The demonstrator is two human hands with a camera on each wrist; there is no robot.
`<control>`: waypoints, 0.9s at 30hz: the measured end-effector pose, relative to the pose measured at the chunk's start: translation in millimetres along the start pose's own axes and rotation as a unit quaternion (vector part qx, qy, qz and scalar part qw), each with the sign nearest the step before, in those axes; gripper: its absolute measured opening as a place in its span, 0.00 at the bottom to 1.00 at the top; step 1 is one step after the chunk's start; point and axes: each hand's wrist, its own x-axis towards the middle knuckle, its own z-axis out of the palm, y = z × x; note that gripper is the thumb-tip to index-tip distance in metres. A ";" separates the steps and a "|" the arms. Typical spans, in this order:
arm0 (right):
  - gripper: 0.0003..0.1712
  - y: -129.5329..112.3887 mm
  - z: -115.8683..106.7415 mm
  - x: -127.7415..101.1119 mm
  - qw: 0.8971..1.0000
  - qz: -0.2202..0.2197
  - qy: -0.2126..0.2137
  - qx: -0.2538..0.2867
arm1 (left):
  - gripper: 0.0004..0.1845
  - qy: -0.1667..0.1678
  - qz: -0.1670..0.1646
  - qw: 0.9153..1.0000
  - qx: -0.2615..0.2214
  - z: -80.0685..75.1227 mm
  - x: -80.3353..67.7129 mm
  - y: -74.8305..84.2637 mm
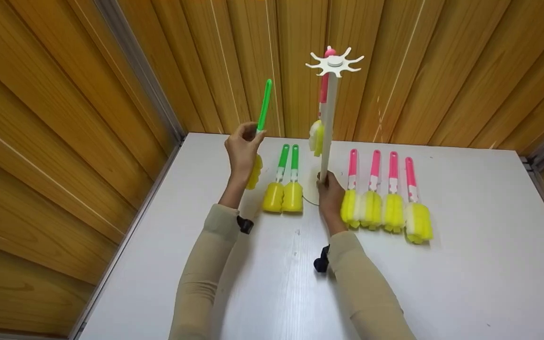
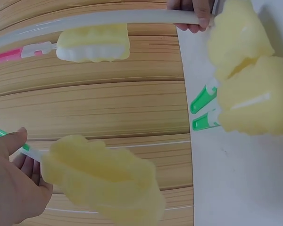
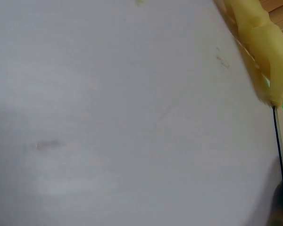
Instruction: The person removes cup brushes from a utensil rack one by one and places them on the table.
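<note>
My left hand [image 1: 242, 150] grips a green-handled sponge brush [image 1: 264, 105], held upright above the table with its yellow sponge head [image 2: 104, 181] hanging below the fist. My right hand [image 1: 330, 191] grips the lower part of a white rack pole [image 1: 328, 120] that stands on the table; its star-shaped hook top [image 1: 334, 63] carries one pink-handled brush [image 1: 322, 94] hanging behind the pole. Two green-handled brushes [image 1: 285, 185] lie between my hands. Several pink-handled brushes [image 1: 385, 198] lie in a row right of the pole.
The white table [image 1: 465, 264] sits in a corner of wooden panelled walls [image 1: 64, 118], with metal edging along both sides. A thin dark cord [image 3: 276, 141] lies on the table near the pole's foot.
</note>
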 end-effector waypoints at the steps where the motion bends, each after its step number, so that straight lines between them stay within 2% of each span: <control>1: 0.14 0.3 0.2 0.1 1.000 -0.001 0.001 0.001 | 0.14 -0.002 -0.009 1.000 0.002 -0.7 -0.6 -1.2; 9: 0.13 1.2 0.0 0.0 1.000 -0.010 0.010 0.007 | 0.16 -0.020 -0.089 0.996 0.016 -3.9 -2.0 -12.3; 15: 0.12 -0.9 0.2 -0.8 1.000 -0.016 0.014 0.009 | 0.16 -0.034 -0.131 0.991 0.019 -7.2 -1.0 -25.6; 22: 0.12 3.0 1.5 -0.7 0.999 -0.030 0.029 0.000 | 0.17 -0.054 -0.184 0.981 0.033 -9.7 -0.7 -43.0; 27: 0.12 3.7 1.6 0.0 0.999 -0.032 0.030 -0.005 | 0.16 -0.065 -0.222 0.973 0.018 -10.6 -3.1 -55.7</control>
